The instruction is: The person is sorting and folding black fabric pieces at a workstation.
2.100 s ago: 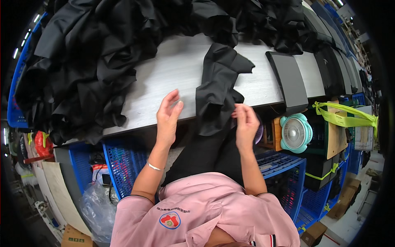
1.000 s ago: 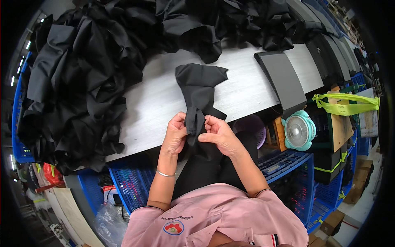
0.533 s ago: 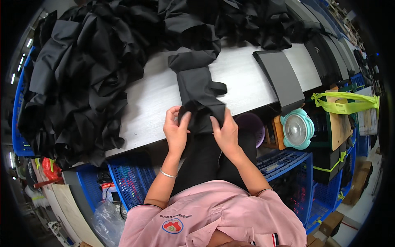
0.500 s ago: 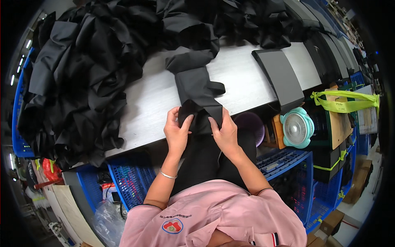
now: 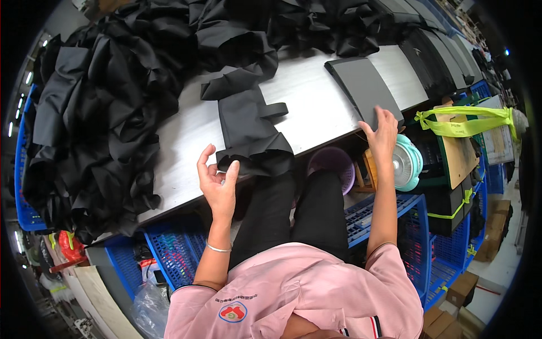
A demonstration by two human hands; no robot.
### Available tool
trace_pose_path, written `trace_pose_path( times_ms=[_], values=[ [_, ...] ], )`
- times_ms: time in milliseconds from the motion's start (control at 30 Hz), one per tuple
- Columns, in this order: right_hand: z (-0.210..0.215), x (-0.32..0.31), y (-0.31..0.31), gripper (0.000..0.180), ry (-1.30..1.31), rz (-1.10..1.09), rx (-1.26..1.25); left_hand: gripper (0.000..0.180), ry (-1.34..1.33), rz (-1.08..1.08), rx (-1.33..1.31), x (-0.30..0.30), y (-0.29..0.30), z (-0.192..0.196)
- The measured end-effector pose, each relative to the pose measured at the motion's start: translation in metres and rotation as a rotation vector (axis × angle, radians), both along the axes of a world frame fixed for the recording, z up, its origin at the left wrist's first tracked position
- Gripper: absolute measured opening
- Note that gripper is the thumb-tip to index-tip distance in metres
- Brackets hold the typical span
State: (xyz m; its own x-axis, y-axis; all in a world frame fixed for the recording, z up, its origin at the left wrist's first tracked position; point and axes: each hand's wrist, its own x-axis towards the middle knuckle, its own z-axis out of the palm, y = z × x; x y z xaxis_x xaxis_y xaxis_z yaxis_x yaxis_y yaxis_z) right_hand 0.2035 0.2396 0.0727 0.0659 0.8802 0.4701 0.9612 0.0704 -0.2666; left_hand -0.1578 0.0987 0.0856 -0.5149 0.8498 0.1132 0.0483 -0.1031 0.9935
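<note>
Resting at the near edge of the grey worktable [image 5: 316, 107], the left hand [image 5: 217, 181] lies palm up with fingers loosely curled and open; its fingertips [image 5: 231, 168] touch the left end of the rolled hem of a folded black fabric piece [image 5: 248, 127], but nothing is clamped in the grip. That fabric piece lies flat near the middle of the table, its rolled lower end overhanging the near edge and its upper end running back to the heap behind it. A short black tab sticks out from its right side.

The right hand [image 5: 384, 127] is stretched out to the right end of the near edge, fingers spread and open, pressing flat on the near end of a stack of dark grey flat panels [image 5: 361, 85]. It grasps nothing; contact is by the fingers only.

A large heap of loose black fabric [image 5: 96, 113] covers the left end and the far edge of the table. Below the near edge, a purple basin [image 5: 333, 161] sits beside the person's knees, with a small teal fan [image 5: 406, 164] just to its right. Blue plastic crates [image 5: 169, 254] stand under the table on both sides. A silver bangle is worn on the left wrist.
</note>
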Motion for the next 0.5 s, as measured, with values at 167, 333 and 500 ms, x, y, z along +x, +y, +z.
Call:
trace_pose_path(
  times_ms=[167, 333, 500],
  values=[
    [0.010, 0.017, 0.009, 0.039, -0.064, 0.111, -0.084, 0.052, -0.009, 0.110, 0.046, 0.006, -0.019, -0.004],
    [0.004, 0.022, 0.019, 0.022, -0.087, 0.179, -0.019, 0.042, -0.018, 0.057, 0.060, 0.024, -0.045, 0.002],
    [0.029, -0.030, -0.050, 0.013, -0.476, 0.178, 0.350, 0.029, -0.167, -0.387, -0.093, 0.052, -0.064, 0.003]
  ],
)
